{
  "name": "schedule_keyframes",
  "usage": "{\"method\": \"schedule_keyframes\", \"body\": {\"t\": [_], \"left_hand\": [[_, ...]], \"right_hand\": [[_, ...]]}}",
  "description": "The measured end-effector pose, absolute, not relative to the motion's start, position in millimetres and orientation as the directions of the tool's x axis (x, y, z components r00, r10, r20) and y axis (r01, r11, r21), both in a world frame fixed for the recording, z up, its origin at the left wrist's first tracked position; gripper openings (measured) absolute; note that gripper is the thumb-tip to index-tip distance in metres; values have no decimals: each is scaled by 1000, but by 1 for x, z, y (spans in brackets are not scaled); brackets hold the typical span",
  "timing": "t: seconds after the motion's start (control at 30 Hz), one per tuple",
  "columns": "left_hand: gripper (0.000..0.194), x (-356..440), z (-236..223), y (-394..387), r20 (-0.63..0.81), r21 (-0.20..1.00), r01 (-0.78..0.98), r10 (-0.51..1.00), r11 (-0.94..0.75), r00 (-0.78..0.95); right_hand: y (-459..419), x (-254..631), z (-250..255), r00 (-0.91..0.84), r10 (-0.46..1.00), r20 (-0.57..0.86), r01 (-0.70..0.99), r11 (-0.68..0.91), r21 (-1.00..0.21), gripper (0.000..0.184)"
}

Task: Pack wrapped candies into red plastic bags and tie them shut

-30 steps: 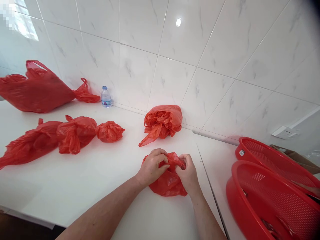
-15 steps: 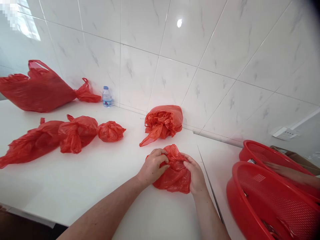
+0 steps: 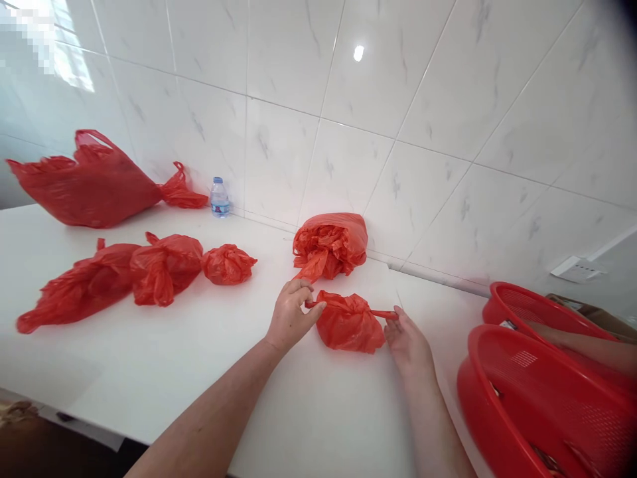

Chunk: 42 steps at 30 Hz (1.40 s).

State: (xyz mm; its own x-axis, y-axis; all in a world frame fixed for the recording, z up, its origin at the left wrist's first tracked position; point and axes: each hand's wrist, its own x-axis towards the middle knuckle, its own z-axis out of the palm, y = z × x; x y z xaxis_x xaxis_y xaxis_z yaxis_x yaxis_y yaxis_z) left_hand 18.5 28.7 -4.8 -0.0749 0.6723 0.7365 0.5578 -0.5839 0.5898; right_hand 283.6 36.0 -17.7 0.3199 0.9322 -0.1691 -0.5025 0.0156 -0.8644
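I hold the red bag by both ends, near the back right corner of the desk.
I have open room leftward and toward the near edge; it tightens at the back edge, where a bundle sits against the wall, and at the right, where two baskets stand. The bag looks thin, crumpled and rounded, gathered at its top, with a twisted end out each side. It lies between my grips: the left grip pinches one end between thumb and fingers, the right grip pinches the other at its tip.
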Motion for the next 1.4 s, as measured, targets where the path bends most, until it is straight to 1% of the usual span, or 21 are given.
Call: {"method": "schedule_keyframes", "body": {"t": [0.07,0.1,0.17,0.23,0.3,0.33,0.37,0.4,0.43,0.47,0.5,0.53,0.63,0.73,0.8,0.9,1.0,1.1,1.2,1.3,1.4], "left_hand": [[10,20,-6,27,719,620,542,688,-568,-101],[18,21,-7,27,708,630,529,700,-568,-91],[51,25,-12,24,667,653,492,745,-575,-16],[82,30,-17,21,592,691,447,799,-568,100],[106,35,-21,18,522,719,418,828,-556,203],[111,36,-22,17,500,722,416,833,-553,238],[108,37,-21,16,483,721,423,836,-549,262],[94,37,-19,16,463,716,442,841,-540,279],[71,36,-16,16,437,708,475,853,-522,287],[45,33,-13,15,405,695,520,868,-496,287],[27,29,-9,15,371,676,571,885,-465,281],[23,23,-4,14,344,652,622,900,-434,268],[29,-1,12,5,313,571,733,924,-369,221],[35,-38,28,-6,317,535,790,938,-301,143],[32,-67,37,-10,337,517,830,941,-208,26],[29,-105,44,-10,468,481,876,855,-34,-224],[46,-120,43,-7,644,371,927,703,57,-302],[52,-104,37,-5,736,239,971,647,28,-200],[41,-71,30,2,766,147,970,642,-196,13],[38,-38,18,22,659,202,887,727,-414,190],[41,-15,2,51,545,313,833,805,-456,236]], "right_hand": [[37,280,-24,399,903,-160,-329,-22,-944,39],[38,278,-26,421,895,-146,-243,-43,-969,43],[37,270,-30,396,912,-108,-92,-78,-993,52],[34,259,-29,293,954,-60,29,-72,-997,55],[27,246,-26,108,994,-32,114,-44,-992,50],[23,239,-23,-17,999,-28,140,-25,-990,46],[20,234,-21,-145,989,-27,156,-4,-988,42],[17,230,-19,-256,966,-26,163,17,-987,40],[14,227,-18,-329,944,-20,162,36,-986,38],[13,226,-18,-354,935,-8,158,51,-986,38],[13,226,-19,-331,944,7,154,61,-986,37],[14,227,-20,-282,959,19,149,63,-987,37],[19,233,-26,-131,991,4,125,20,-992,37],[23,233,-30,-107,994,-28,125,-15,-992,33],[23,229,-29,-114,992,-45,150,-28,-988,30],[22,224,-24,-103,993,-62,166,-44,-985,27],[22,222,-22,-91,994,-55,149,-41,-988,26],[23,222,-24,-85,995,-45,133,-34,-991,23],[24,222,-26,-86,995,-41,118,-30,-993,22],[24,223,-25,-89,995,-34,101,-25,-995,21],[23,225,-24,-93,995,-19,79,-12,-997,22]]}}
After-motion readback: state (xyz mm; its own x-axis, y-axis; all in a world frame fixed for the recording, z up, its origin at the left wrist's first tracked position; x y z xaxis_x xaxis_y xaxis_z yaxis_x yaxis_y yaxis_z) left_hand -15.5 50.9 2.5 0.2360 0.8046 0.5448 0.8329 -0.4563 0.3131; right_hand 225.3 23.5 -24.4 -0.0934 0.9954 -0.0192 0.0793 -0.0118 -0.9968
